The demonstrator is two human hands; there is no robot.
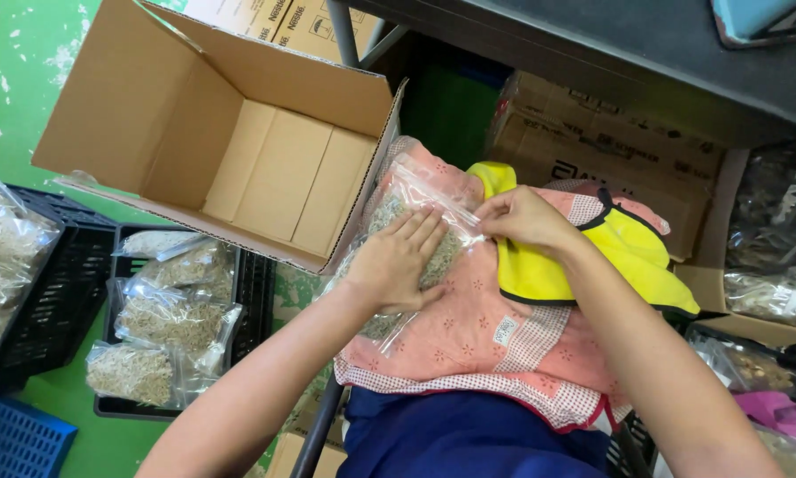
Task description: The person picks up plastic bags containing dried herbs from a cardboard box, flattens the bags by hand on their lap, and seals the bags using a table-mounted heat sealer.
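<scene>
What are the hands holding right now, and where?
A clear bag: left hand presses flat on its middle; right hand pinches its top edge.

Clear zip bag of dried greenish-tan bits, flat on your lap.

Your bag is a see-through plastic pouch with a zip strip along its top edge, filled with fine dried strands, pale green to tan. It lies flat and slanted on the pink apron over your lap, its top end up toward the corner of the open cardboard box, its bottom end down toward your body. Contents spread thin and even inside, not bunched. The zip edge runs diagonally at the upper right of the bag; whether it is fully sealed cannot be told. Much of the middle is covered, only the edges and top show.
</scene>
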